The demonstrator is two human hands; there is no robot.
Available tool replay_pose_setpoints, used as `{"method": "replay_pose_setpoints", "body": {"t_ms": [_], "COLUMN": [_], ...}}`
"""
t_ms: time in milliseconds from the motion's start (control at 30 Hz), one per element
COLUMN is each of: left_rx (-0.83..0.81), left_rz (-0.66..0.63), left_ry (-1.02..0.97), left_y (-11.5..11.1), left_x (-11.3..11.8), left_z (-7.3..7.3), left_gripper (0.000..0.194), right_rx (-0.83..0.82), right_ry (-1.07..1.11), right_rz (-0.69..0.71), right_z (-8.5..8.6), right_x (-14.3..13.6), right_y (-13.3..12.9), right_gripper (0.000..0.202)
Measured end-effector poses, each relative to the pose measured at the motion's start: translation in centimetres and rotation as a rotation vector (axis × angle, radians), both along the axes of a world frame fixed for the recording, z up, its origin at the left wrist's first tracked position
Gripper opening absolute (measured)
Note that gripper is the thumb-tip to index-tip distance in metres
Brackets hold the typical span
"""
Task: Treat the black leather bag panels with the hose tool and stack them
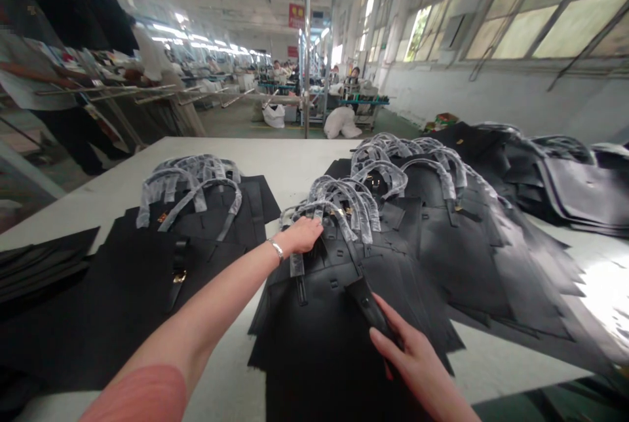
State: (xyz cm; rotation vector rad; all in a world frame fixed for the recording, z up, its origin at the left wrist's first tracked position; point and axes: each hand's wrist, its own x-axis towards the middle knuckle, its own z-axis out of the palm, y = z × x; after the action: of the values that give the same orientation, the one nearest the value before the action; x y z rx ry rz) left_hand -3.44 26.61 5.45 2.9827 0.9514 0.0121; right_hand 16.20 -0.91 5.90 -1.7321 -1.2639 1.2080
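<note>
1. We work over a pale, smooth surface (285, 160) that stretches beneath and beyond both grips.
2. Well past the grips, we see a metal post (307, 68), white sacks (341, 122) on the floor and blurred rows of workstations under long ceiling lights.
3. Far to the right of our right grip, a white wall (531, 94) carries tall paned windows (560, 29); far left of our left grip, a person (34, 94) stands beside metal rails.
4. Our left grip (304, 235) is curled among the wrapped handles (366, 212) at the back of the middle stack (314, 343); we cannot tell exactly what its fingers pinch. A silvery bracelet (276, 249) circles the wrist.
5. Our right grip (410, 350) is closed, thumb against fingers, on a dark oblong piece (368, 307) angled above the middle stack.
6. That stack lies below and between both grips: flat black panels, leather-like, with a soft sheen, straight edges and small slots.
7. The handles arch in narrow loops, sheathed in crinkled, clear plastic.
8. Left of our left grip, another stack (122, 291) bears similar loops and a strap with a gold-coloured buckle (179, 276).
9. Right of our right grip, fanned panels (466, 258) overlap, glossier toward the windows.
</note>
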Motion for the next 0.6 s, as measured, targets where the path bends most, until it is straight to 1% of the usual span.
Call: {"method": "replay_pose_setpoints", "body": {"t_ms": [167,233,333,400,500,600], "left_rx": [-0.026,-0.026,-0.032,-0.029,-0.038,-0.049], "left_rz": [0.098,0.135,0.171,0.162,0.106,0.039], "left_ry": [-0.003,-0.021,-0.046,-0.052,-0.039,-0.025], "left_y": [-2.3,-3.0,-3.6,-3.8,-4.0,-4.3], "left_x": [-0.6,-0.8,-0.9,-1.0,-0.9,-0.8], "left_z": [-0.9,-1.2,-1.4,-1.3,-1.1,-0.8], "left_gripper": [0.022,0.023,0.025,0.026,0.023,0.022], "right_rx": [-0.137,-0.189,-0.237,-0.261,-0.261,-0.180], "right_ry": [-0.041,-0.074,-0.133,-0.171,-0.190,-0.165], "right_rz": [0.140,0.188,0.259,0.297,0.322,0.260], "right_z": [3.0,4.2,5.4,5.7,5.4,4.5], "right_x": [-0.3,-0.1,-0.1,-0.4,-1.6,-2.8], "right_y": [3.4,4.0,4.0,3.9,4.4,5.6], "right_gripper": [0.064,0.064,0.063,0.061,0.058,0.059]}}
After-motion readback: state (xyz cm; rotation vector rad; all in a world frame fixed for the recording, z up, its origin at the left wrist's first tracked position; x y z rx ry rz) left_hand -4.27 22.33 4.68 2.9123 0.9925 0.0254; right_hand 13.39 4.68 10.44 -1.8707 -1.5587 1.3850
